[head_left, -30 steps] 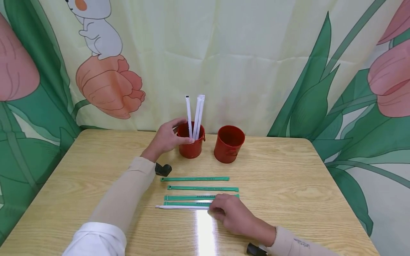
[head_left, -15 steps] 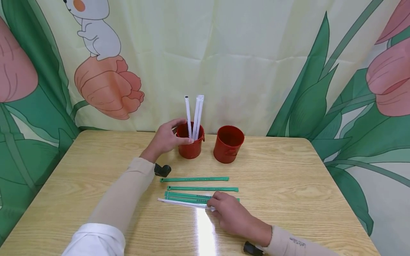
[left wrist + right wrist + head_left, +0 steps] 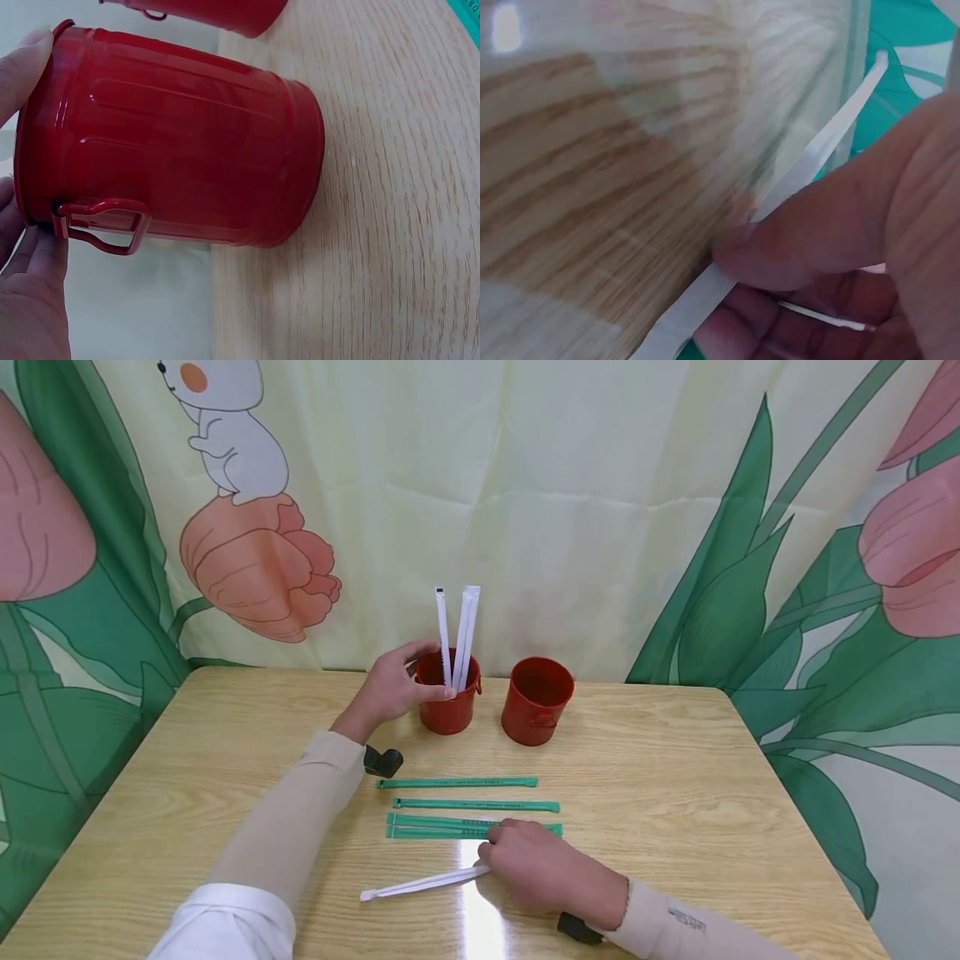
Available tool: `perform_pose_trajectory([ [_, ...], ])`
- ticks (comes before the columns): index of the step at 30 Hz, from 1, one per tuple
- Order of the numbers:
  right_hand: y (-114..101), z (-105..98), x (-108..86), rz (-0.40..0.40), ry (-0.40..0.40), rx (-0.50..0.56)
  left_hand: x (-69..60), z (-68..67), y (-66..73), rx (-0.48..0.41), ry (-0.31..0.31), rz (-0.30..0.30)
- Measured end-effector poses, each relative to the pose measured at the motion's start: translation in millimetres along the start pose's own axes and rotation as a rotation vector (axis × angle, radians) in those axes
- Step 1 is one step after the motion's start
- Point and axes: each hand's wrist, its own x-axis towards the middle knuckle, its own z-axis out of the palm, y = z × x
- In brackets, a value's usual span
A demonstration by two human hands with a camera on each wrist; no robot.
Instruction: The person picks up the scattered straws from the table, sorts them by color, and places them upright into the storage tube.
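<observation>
My left hand [image 3: 393, 687] grips the rim of a small red metal bucket [image 3: 447, 717], thumb on the near side and fingers on the far side. Several white paper-wrapped straws [image 3: 465, 635] stand upright in it. The left wrist view shows the bucket's ribbed wall and wire handle [image 3: 112, 225]. Lower down, my right hand [image 3: 536, 864] pinches another white wrapped straw [image 3: 423, 885] between thumb and fingers, near its right end. In the right wrist view this straw [image 3: 817, 154] runs diagonally under the thumb. Several green wrapped straws [image 3: 476, 806] lie crosswise just beyond the right hand.
A second red bucket [image 3: 537, 702] stands right of the first, with no straws visible in it. The wooden table [image 3: 660, 777] meets a flowered curtain [image 3: 570, 510] at the back. Dark wrist cameras [image 3: 383, 762] sit on both wrists.
My right hand has drawn the white straw toward the near edge, away from the green straws, and its left end has swung nearer. The left hand stays on the bucket.
</observation>
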Motion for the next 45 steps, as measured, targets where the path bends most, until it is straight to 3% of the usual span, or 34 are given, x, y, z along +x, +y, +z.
perform_pose_trajectory([
  [4,6.5,-0.1,-8.8,-0.016,0.092,0.114,0.1,3.9,0.3,-0.002,-0.010,0.003],
  [11,33.1,-21.0,-16.6,-0.021,0.331,0.554,0.4,1.1,-0.5,0.013,-0.017,0.015],
  [15,45.5,-33.6,-11.8,-0.001,0.473,0.696,1.0,0.7,-4.3,0.009,-0.019,0.012],
  [25,50.7,-46.8,10.3,0.028,0.659,0.847,3.0,-2.7,-3.2,0.007,-0.015,0.021],
  [31,53.2,-57.9,21.3,0.073,0.710,0.906,3.6,-2.4,-3.2,0.002,-0.028,0.002],
  [38,63.2,-77.8,41.7,0.116,0.768,0.976,2.4,-3.7,-2.3,0.002,-0.021,0.021],
  [45,77.3,-92.2,66.1,0.212,0.787,1.003,0.8,-3.0,-3.0,-0.012,-0.031,0.030],
])
